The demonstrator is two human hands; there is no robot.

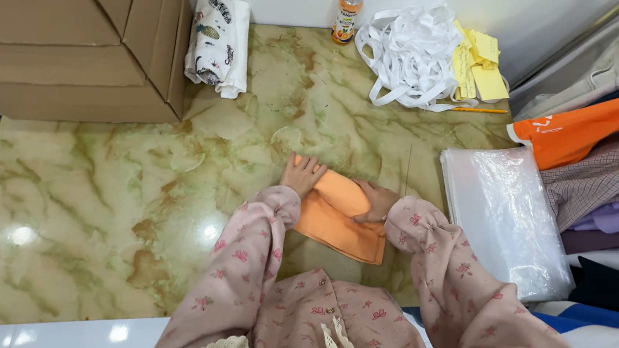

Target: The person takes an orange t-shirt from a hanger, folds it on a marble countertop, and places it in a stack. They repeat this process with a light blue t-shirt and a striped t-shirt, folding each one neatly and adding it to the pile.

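Observation:
An orange cloth (335, 224) lies partly rolled on the green-and-brown marble-pattern table (102, 194), close to my body. My left hand (301, 175) rests flat on the roll's left end, fingers spread. My right hand (375, 201) presses on the right part of the roll, fingers curled over the fabric. Both arms wear pink floral sleeves. The flat, unrolled part of the cloth extends toward me under my wrists.
Stacked cardboard boxes (63, 29) fill the far left. A rolled printed cloth (219, 42), an orange drink bottle (348, 11), a heap of white tape (407, 53), yellow paper slips (480, 62) and a pencil (480, 110) sit at the back. Clear plastic bags (501, 215) and folded garments (605, 153) lie right.

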